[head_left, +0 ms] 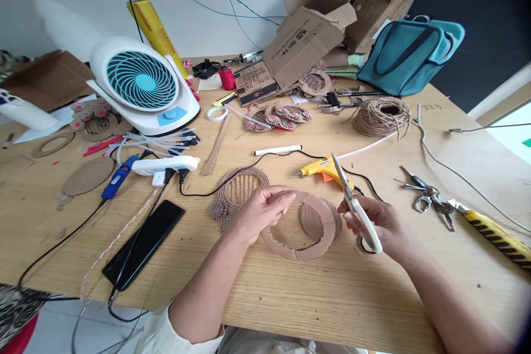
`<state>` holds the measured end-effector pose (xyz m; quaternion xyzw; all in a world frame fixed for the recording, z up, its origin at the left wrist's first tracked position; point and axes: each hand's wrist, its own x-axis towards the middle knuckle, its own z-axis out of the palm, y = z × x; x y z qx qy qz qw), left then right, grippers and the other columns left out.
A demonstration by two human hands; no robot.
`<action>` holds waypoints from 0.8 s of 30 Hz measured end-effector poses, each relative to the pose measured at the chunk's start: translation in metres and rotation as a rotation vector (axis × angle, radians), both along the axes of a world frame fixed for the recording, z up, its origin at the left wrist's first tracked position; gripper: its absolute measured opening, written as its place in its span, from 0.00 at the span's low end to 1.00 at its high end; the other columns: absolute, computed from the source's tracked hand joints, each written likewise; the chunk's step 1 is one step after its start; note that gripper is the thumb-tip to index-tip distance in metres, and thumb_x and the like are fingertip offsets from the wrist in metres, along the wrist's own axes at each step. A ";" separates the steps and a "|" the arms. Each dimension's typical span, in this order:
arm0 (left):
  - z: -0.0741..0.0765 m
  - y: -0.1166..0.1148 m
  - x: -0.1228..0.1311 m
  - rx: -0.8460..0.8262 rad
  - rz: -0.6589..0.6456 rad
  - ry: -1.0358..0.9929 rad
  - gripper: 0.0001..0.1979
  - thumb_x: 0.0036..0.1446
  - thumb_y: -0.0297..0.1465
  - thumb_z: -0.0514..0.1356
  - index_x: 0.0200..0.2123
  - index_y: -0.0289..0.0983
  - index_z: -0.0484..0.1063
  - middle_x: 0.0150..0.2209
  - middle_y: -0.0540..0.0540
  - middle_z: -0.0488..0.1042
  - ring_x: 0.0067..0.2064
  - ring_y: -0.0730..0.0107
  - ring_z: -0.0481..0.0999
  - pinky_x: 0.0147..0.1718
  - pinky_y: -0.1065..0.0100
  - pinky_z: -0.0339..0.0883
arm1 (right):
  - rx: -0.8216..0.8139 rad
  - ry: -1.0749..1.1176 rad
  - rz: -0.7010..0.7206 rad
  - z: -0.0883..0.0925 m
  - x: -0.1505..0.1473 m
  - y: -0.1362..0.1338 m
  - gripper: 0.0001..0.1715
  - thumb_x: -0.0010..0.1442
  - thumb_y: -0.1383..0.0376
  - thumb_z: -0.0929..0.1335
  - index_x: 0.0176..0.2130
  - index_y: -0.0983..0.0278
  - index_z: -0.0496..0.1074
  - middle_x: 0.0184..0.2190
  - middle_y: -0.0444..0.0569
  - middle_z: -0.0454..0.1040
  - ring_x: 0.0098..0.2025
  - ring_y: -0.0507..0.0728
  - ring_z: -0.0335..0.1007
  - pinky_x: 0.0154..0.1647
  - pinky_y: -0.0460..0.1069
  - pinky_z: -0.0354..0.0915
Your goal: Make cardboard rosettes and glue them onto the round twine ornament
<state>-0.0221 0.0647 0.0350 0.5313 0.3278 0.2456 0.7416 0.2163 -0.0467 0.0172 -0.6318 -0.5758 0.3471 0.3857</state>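
My left hand is closed, pinching the upper left edge of a cardboard ring held just over the table. In my right hand is a pair of white-handled scissors, blades pointing up and away from me; whether the blades are parted is hard to tell. Partly behind the ring lies a corrugated cardboard disc. A round cardboard piece with twine strips sits left of the ring, with small pleated rosettes beside it. Beyond the scissors rests a yellow glue gun.
A fan, a power strip and a black phone occupy the left. Twine, a teal bag and cardboard boxes stand at the back. Keys and a yellow utility knife lie right. Cords cross the table.
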 end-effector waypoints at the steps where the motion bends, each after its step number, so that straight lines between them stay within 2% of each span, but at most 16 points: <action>1: -0.002 0.000 0.002 -0.032 0.033 -0.030 0.18 0.55 0.44 0.68 0.31 0.34 0.74 0.23 0.56 0.63 0.18 0.88 0.50 0.17 0.79 0.40 | -0.027 0.133 -0.005 -0.002 -0.004 0.002 0.22 0.60 0.45 0.69 0.36 0.62 0.72 0.23 0.44 0.69 0.24 0.53 0.64 0.24 0.47 0.61; 3: -0.007 0.000 0.006 -0.086 0.105 -0.090 0.21 0.54 0.45 0.68 0.27 0.34 0.68 0.24 0.55 0.64 0.18 0.89 0.49 0.17 0.79 0.40 | -0.075 0.304 0.005 -0.006 -0.014 0.004 0.22 0.56 0.46 0.72 0.37 0.61 0.72 0.25 0.44 0.70 0.26 0.53 0.65 0.26 0.48 0.64; 5: -0.011 -0.001 0.010 -0.131 0.186 -0.140 0.22 0.53 0.46 0.69 0.27 0.35 0.64 0.24 0.55 0.66 0.17 0.89 0.50 0.17 0.80 0.42 | -0.107 0.361 0.017 -0.010 -0.022 0.005 0.20 0.52 0.50 0.76 0.34 0.61 0.72 0.24 0.44 0.70 0.26 0.53 0.65 0.27 0.48 0.63; 9: -0.014 -0.007 0.018 -0.178 0.279 -0.181 0.19 0.53 0.43 0.68 0.30 0.36 0.65 0.25 0.54 0.69 0.18 0.87 0.53 0.17 0.80 0.47 | -0.155 0.500 -0.021 -0.019 -0.028 0.006 0.19 0.54 0.50 0.74 0.33 0.62 0.72 0.28 0.46 0.73 0.30 0.54 0.66 0.30 0.49 0.63; 13: -0.014 -0.007 0.015 -0.147 0.196 -0.150 0.12 0.57 0.38 0.60 0.39 0.35 0.71 0.25 0.52 0.72 0.19 0.81 0.63 0.20 0.76 0.60 | -0.086 0.552 -0.103 -0.029 -0.022 0.006 0.17 0.56 0.51 0.73 0.32 0.61 0.72 0.31 0.47 0.74 0.35 0.56 0.68 0.35 0.50 0.62; 17: -0.014 -0.005 0.011 -0.108 0.038 -0.088 0.19 0.61 0.44 0.54 0.39 0.34 0.73 0.25 0.49 0.73 0.20 0.75 0.68 0.21 0.72 0.65 | -0.073 0.523 -0.097 -0.035 -0.016 0.005 0.17 0.58 0.52 0.73 0.31 0.62 0.72 0.30 0.46 0.73 0.34 0.54 0.67 0.34 0.49 0.60; 21: -0.014 -0.010 0.014 -0.079 -0.025 -0.002 0.27 0.61 0.52 0.56 0.35 0.32 0.76 0.19 0.53 0.65 0.18 0.79 0.62 0.21 0.73 0.65 | -0.122 0.582 -0.080 -0.034 -0.016 0.003 0.17 0.56 0.52 0.75 0.33 0.61 0.71 0.29 0.45 0.75 0.32 0.54 0.68 0.32 0.49 0.61; 24: -0.014 -0.013 0.017 -0.064 0.082 -0.033 0.25 0.58 0.52 0.61 0.32 0.33 0.75 0.18 0.57 0.60 0.17 0.82 0.55 0.20 0.74 0.64 | -0.113 0.702 -0.092 -0.032 -0.018 0.006 0.18 0.55 0.51 0.75 0.37 0.59 0.72 0.33 0.46 0.78 0.34 0.56 0.70 0.33 0.49 0.64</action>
